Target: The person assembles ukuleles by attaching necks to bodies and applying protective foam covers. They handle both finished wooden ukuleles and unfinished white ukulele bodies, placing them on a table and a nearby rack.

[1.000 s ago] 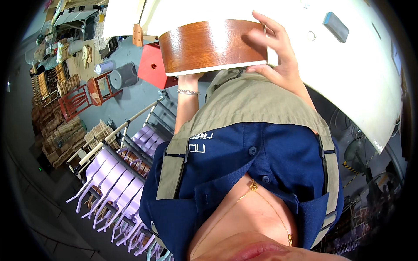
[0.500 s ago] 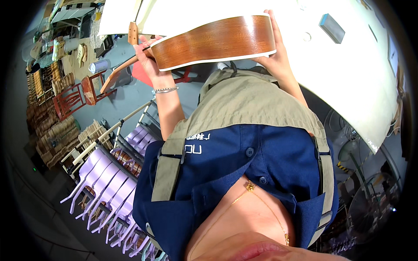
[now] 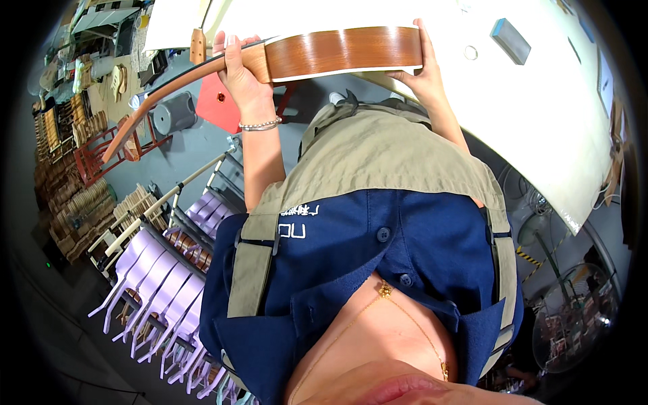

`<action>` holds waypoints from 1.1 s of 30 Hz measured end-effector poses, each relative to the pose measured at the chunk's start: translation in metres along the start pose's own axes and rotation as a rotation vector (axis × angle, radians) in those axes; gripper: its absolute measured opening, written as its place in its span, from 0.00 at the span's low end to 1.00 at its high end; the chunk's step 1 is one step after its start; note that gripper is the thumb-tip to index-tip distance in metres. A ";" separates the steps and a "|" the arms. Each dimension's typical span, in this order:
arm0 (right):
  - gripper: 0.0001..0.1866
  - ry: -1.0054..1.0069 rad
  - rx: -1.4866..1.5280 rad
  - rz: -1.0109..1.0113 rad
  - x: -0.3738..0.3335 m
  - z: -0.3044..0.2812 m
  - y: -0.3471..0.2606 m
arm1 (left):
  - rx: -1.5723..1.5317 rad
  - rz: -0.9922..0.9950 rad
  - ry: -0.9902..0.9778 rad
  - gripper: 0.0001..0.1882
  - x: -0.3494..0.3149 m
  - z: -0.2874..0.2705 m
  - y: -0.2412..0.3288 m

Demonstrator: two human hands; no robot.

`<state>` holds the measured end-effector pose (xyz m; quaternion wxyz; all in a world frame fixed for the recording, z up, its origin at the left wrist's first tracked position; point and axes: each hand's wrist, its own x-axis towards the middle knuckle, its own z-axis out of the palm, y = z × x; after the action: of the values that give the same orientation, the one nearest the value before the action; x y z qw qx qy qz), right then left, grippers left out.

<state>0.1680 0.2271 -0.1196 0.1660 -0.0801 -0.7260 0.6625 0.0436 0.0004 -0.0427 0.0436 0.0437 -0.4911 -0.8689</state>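
An unfinished-looking acoustic guitar [image 3: 344, 52] is held up on its edge between my two hands, its glossy brown wooden side with white binding facing me. Its long curved-looking neck [image 3: 155, 98] reaches out to the left, past the table. My left hand [image 3: 246, 81] is wrapped around the neck close to where it joins the body, thumb on the near side. At the other end, my right hand [image 3: 425, 75] clasps the rounded bottom of the body, fingers upright along the end and thumb beneath. The guitar's top and back are mostly turned out of sight.
Beyond the guitar spreads a white table [image 3: 513, 121], bearing a grey block with a blue edge [image 3: 511, 42] and a small ring [image 3: 470, 52]. Another headstock [image 3: 198, 46] juts over its left edge. A red stool [image 3: 216, 101] and a rack of lilac pieces [image 3: 158, 283] stand left.
The guitar has rotated in my hands and risen slightly, so the neck and its heel now show in full. My left hand has moved up a little with it.
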 end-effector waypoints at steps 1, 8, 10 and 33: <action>0.55 0.002 -0.050 0.029 0.000 -0.001 -0.005 | 0.041 0.022 -0.010 0.19 -0.002 0.007 0.001; 0.51 0.093 -0.734 -0.214 0.009 -0.003 -0.033 | 0.239 0.162 -0.427 0.28 -0.017 0.047 0.004; 0.50 0.078 -0.826 -0.252 0.012 0.000 -0.039 | 0.250 0.141 -0.520 0.27 -0.023 0.062 0.004; 0.38 0.003 0.282 0.257 -0.025 -0.010 -0.039 | 0.094 -0.437 0.068 0.21 0.027 -0.046 -0.003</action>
<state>0.1989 0.2236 -0.0842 0.0909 -0.1492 -0.6095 0.7733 0.0226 -0.0405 -0.0694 -0.1315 0.1802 -0.5083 -0.8318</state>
